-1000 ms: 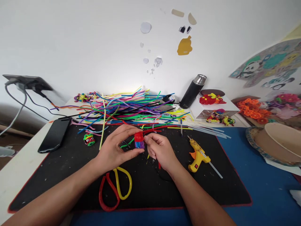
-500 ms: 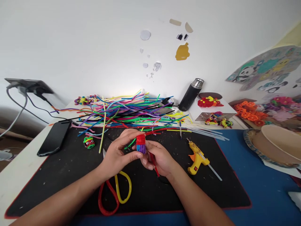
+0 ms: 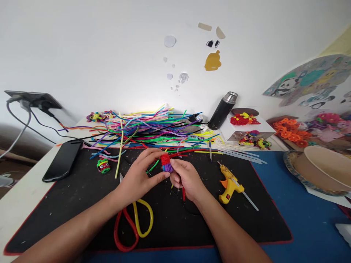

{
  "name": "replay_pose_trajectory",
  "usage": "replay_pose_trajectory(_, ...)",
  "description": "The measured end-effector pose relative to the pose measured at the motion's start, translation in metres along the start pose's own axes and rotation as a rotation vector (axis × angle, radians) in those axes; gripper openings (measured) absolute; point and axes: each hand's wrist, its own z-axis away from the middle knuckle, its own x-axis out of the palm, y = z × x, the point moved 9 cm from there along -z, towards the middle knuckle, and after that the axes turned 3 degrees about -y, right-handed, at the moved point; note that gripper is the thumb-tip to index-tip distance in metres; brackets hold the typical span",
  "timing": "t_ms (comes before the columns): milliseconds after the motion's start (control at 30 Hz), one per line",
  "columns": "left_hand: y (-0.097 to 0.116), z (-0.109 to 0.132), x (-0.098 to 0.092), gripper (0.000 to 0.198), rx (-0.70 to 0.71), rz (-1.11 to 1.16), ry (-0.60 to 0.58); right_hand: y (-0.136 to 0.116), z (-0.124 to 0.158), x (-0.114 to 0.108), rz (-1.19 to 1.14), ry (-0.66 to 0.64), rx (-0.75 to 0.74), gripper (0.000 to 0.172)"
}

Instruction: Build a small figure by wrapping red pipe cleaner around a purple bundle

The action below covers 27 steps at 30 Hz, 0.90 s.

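Note:
My left hand [image 3: 141, 175] pinches a small red and purple pipe-cleaner roll [image 3: 166, 163] between thumb and fingers above the black mat [image 3: 68, 215]. My right hand [image 3: 186, 179] closes beside it, fingers touching the roll's right side and gripping a red pipe cleaner [image 3: 183, 193] that trails down under the palm. Both hands meet at the mat's middle. Red and yellow scissors [image 3: 134, 223] lie just below my left wrist.
A heap of coloured pipe cleaners [image 3: 148, 128] fills the back of the table. A yellow glue gun [image 3: 229, 184] lies right of my hands, a phone [image 3: 62, 160] at the left, a black flask [image 3: 222, 109] behind. A small green and red figure [image 3: 103, 165] sits on the mat.
The roll has been turned between my fingers and raised a little. My right hand moved in closer against it, with the red pipe cleaner drawn along.

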Motion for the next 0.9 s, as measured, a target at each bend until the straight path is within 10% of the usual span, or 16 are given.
replay_pose_trajectory(467,0.007,0.004,0.002,0.047,0.081,-0.267,-0.064,-0.018,0.006,-0.001,0.685,0.122,-0.228,0.034)
replay_pose_trajectory(900,0.003,0.0,-0.012,0.04,0.055,-0.242,0.025,-0.019,0.007,-0.011,0.555,0.143,-0.175,0.038)
